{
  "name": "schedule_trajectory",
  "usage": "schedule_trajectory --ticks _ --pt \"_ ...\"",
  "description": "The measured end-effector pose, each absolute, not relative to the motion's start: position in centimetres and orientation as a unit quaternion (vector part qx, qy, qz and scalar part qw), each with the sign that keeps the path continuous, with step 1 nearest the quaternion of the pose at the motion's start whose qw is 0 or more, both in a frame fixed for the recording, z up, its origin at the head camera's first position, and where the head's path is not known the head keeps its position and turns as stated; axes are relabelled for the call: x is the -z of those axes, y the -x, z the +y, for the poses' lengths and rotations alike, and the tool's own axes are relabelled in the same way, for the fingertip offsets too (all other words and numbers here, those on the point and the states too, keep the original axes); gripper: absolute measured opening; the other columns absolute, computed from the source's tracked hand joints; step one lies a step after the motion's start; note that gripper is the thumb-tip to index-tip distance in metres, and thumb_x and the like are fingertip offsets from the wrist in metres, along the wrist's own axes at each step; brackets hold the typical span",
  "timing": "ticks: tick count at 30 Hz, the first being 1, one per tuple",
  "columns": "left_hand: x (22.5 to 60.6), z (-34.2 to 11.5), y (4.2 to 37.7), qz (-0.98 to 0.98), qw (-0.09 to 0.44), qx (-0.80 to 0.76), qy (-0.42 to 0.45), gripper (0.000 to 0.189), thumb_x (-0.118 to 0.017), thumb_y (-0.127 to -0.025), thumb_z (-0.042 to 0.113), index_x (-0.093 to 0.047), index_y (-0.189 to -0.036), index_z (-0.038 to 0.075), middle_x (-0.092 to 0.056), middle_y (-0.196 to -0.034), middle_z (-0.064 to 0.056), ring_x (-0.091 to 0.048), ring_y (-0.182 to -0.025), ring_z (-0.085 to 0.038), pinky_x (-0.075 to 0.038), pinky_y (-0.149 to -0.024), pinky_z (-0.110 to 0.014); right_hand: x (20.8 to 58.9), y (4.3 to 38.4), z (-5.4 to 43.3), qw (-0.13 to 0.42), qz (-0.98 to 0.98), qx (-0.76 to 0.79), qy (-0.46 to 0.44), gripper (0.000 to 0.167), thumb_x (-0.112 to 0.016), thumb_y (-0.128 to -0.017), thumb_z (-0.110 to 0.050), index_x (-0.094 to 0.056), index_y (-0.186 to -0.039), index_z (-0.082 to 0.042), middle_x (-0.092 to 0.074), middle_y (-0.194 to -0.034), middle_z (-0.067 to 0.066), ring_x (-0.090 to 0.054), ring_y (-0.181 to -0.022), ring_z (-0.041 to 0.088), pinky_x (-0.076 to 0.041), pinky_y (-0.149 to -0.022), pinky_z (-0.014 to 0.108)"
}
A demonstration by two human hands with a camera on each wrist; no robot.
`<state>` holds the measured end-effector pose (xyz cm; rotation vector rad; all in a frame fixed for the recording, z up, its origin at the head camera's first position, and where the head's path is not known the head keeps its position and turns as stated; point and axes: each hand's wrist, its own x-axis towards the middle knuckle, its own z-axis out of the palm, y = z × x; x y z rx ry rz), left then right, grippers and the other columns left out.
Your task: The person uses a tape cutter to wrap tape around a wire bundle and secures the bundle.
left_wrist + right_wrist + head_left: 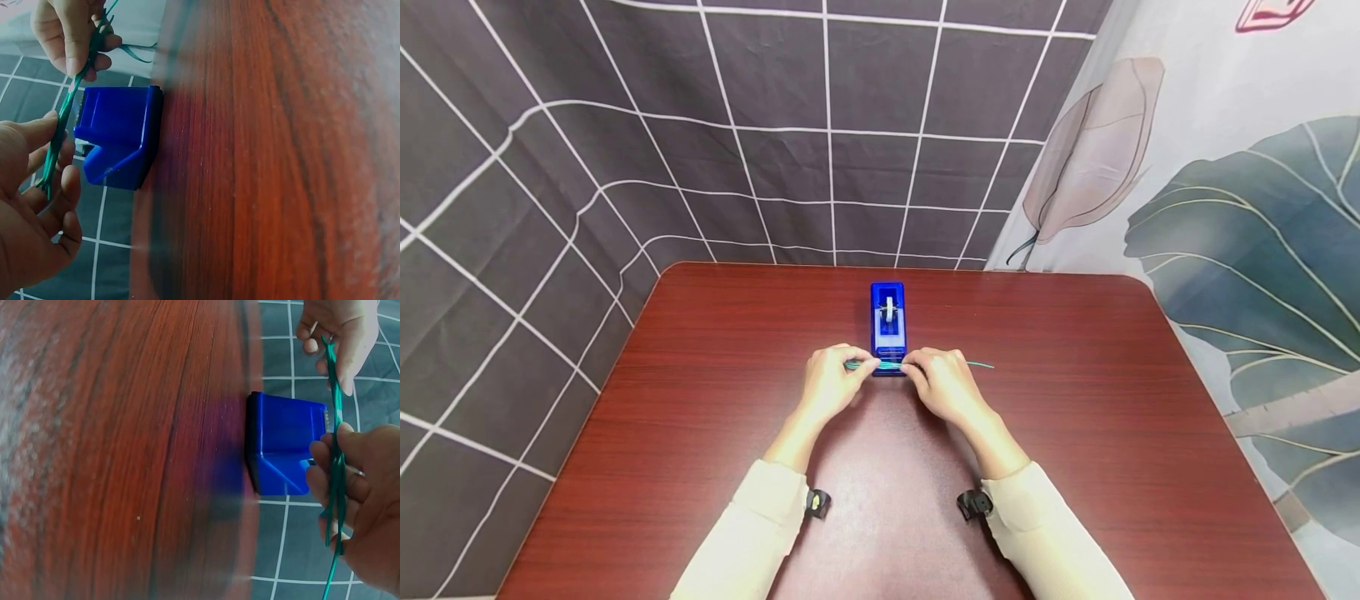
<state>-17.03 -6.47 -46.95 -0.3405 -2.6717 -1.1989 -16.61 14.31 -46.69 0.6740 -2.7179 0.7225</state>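
Observation:
A bundle of thin, glossy green strands (890, 365), perhaps plastic string or ribbon, stretches sideways between both hands. My left hand (835, 379) pinches its left part between thumb and fingers; in the left wrist view the short, split ends (45, 186) show by the palm. My right hand (946, 382) pinches the bundle farther right, and a single loose strand (981, 364) sticks out past it. Several folded strands (337, 487) lie across the right fingers. Just behind and below the bundle stands a blue tape dispenser (890, 342), its front end partly covered by the strands.
A small pale roll (889, 309) sits in the dispenser. The reddish-brown table (737, 333) spreads around both arms. Behind it hangs a dark gridded cloth (880, 167), and at the right a leaf-patterned curtain (1240, 250). Black wrist cameras (974, 504) sit by the pale sleeves.

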Motion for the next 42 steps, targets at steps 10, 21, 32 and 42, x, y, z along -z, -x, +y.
schedule_trajectory --ticks 10,21,32,42 --pt "47.31 -6.49 17.15 -0.897 0.096 0.417 0.112 0.012 -0.081 -0.087 0.027 -0.081 -0.088 0.015 -0.075 -0.086 0.002 -0.067 -0.07 -0.014 -0.05 -0.066 -0.036 46.58 16.7 14.27 0.134 -0.932 -0.239 -0.239 0.009 -0.07 -0.095 -0.014 -0.077 -0.094 -0.009 -0.073 -0.087 0.004 -0.072 -0.082 0.023 -0.047 -0.077 0.051" --pt "47.24 -6.46 17.24 -0.895 0.097 0.417 0.126 0.011 -0.078 -0.089 0.027 -0.08 -0.094 0.017 -0.073 -0.087 0.002 -0.065 -0.07 -0.014 -0.049 -0.066 -0.037 47.02 16.93 14.36 0.157 -0.927 -0.242 -0.24 0.007 -0.07 -0.094 -0.013 -0.076 -0.092 -0.01 -0.07 -0.085 0.003 -0.068 -0.086 0.026 -0.047 -0.075 0.052" --pt "47.15 -6.5 17.37 -0.91 0.055 0.391 0.13 0.02 -0.07 -0.096 0.028 -0.081 -0.101 0.012 -0.076 -0.098 -0.003 -0.073 -0.092 -0.023 -0.053 -0.083 -0.045 47.05 16.93 14.37 0.151 -0.929 -0.24 -0.236 0.006 -0.071 -0.094 -0.013 -0.076 -0.094 -0.009 -0.072 -0.089 0.003 -0.071 -0.087 0.024 -0.046 -0.079 0.052" --pt "47.44 -6.45 17.42 -0.906 0.065 0.4 0.124 0.013 -0.074 -0.093 0.025 -0.081 -0.096 0.015 -0.075 -0.091 0.002 -0.071 -0.083 -0.018 -0.053 -0.078 -0.043 46.79 16.84 13.74 0.134 -0.938 -0.247 -0.201 0.014 -0.072 -0.093 -0.02 -0.077 -0.095 -0.008 -0.073 -0.09 0.005 -0.071 -0.088 0.026 -0.047 -0.08 0.051"
